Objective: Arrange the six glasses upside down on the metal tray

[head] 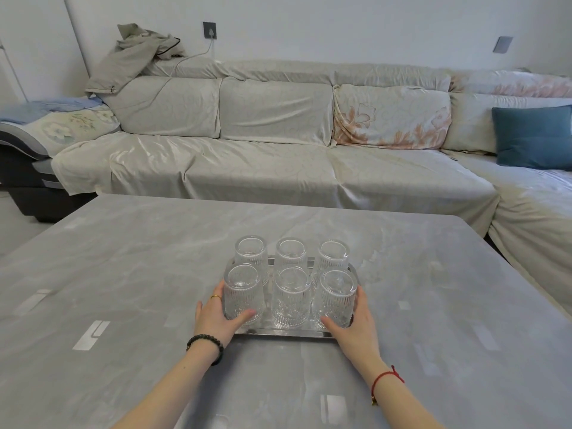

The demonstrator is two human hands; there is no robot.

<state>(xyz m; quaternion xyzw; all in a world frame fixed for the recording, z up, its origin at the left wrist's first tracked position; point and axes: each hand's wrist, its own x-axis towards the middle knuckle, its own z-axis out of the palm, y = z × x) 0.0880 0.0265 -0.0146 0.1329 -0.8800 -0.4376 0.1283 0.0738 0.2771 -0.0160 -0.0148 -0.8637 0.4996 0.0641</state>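
While both hands frame the tray, the scene reads as follows.
Glasses: six ribbed clear glasses (pixel 291 283) stand base-up in two rows of three on the metal tray (pixel 283 332), close together.
Near-left glass: the near-left glass (pixel 244 294) is cupped by the left hand (pixel 216 317), thumb across its front.
Near-right glass: the near-right glass (pixel 335 297) is cupped by the right hand (pixel 356 323).
Grip: each hand is curled loosely around its glass; whether it presses or merely touches cannot be told.
Handling: judged fragile, rigid and smooth; the ribbing should aid friction. Best held low on the wall near the rim, since the narrow base makes each top-light yet easy to knock.
Progress: arrangement appears complete; only squaring-up seems left.
Tray: thin, polished, lying flat at the middle of the bench (pixel 123 274).
Surroundings: a covered sofa (pixel 278 156) behind.
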